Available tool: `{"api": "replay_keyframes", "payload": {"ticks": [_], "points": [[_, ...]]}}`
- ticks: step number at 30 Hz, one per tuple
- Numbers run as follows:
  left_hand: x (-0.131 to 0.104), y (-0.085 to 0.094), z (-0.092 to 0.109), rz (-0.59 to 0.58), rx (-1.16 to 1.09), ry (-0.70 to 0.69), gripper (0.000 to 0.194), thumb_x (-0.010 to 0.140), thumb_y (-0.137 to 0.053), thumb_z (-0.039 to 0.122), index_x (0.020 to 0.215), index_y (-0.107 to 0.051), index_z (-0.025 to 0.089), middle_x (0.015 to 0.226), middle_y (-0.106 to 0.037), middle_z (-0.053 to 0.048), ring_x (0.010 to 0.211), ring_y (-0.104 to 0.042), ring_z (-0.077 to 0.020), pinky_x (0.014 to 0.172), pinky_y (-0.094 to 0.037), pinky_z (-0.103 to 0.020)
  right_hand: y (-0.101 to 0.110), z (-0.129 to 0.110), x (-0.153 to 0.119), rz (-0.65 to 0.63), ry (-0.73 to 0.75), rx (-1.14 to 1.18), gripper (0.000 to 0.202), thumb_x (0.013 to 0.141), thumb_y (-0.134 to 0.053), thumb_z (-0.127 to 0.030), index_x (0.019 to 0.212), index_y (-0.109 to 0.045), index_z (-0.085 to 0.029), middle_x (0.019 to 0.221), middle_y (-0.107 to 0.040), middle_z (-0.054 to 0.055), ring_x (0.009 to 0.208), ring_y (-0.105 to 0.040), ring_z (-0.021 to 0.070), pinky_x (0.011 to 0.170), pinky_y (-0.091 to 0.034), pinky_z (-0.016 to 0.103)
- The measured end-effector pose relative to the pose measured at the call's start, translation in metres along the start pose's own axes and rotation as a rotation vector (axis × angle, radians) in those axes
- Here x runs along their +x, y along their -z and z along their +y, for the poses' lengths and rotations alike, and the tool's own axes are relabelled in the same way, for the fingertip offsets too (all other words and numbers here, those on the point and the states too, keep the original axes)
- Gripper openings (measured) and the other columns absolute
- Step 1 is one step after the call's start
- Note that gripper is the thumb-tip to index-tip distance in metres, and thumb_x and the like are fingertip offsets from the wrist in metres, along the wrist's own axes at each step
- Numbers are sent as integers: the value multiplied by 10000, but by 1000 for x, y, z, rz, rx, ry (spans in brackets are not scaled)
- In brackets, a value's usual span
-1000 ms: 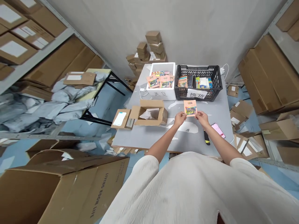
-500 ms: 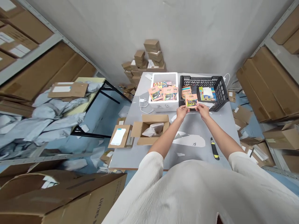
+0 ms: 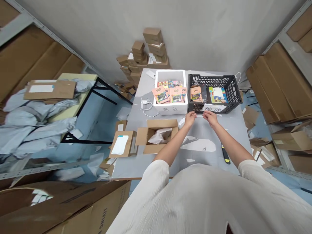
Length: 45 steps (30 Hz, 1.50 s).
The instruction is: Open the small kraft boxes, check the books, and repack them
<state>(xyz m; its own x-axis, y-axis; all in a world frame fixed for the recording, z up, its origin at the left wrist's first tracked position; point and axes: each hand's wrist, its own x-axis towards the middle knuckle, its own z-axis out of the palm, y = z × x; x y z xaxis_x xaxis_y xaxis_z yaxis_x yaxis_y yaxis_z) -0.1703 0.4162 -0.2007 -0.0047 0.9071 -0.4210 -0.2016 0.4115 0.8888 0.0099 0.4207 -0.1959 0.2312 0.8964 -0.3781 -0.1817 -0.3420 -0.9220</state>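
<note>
My left hand (image 3: pixel 190 118) and right hand (image 3: pixel 210 118) at the front of the black crate (image 3: pixel 232 94), my fingers curled, books (image 3: pixel 195 94) inside it, a white box (image 3: pixel 171 110) of pink booklets (image 3: pixel 175 95) to its left, an open carton (image 3: pixel 162 123) nearer me, a black-and-yellow tool (image 3: pixel 226 156) beside my right forearm, all on a grey table (image 3: pixel 151 166).

black crate (image 3: pixel 233 94), white foam box (image 3: pixel 172 110), pink-covered booklets (image 3: pixel 176 94)

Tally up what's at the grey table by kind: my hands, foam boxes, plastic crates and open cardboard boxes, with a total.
Hands: 2 (left hand, right hand)
Foam box: 1
Plastic crate: 1
Open cardboard box: 1
Total: 5
</note>
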Motion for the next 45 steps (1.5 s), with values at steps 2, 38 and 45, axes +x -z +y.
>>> {"api": "replay_keyframes", "payload": {"ticks": [2,38,45], "points": [[-5,2,-1,-8,1,-6,358,862,-811,198,1213,-747,173,1259,-808,-161,1079,-769,-256,966,-557,-389,2,2,-11,4,-6,-13,169,829,-857,-176,944,-738,-214,922,-803,53,904,-811,197,892,-698,365],[-232,191,-90,681,248,-229,195,890,-636,67,1020,-646,212,1081,-704,-59,1069,-705,-204,1077,-553,-378,-17,103,-223,-322,-29,-367,155,794,-821,-232,941,-776,-212,1001,-834,70,876,-767,197,778,-604,302],[-221,276,-80,768,316,-179,499,877,-699,92,1340,-583,236,1422,-603,-141,1380,-614,-261,1205,-464,-416,-70,129,-221,-240,-14,-388,404,741,-808,-150,1139,-781,-214,1234,-818,111,948,-790,223,815,-654,345]]}}
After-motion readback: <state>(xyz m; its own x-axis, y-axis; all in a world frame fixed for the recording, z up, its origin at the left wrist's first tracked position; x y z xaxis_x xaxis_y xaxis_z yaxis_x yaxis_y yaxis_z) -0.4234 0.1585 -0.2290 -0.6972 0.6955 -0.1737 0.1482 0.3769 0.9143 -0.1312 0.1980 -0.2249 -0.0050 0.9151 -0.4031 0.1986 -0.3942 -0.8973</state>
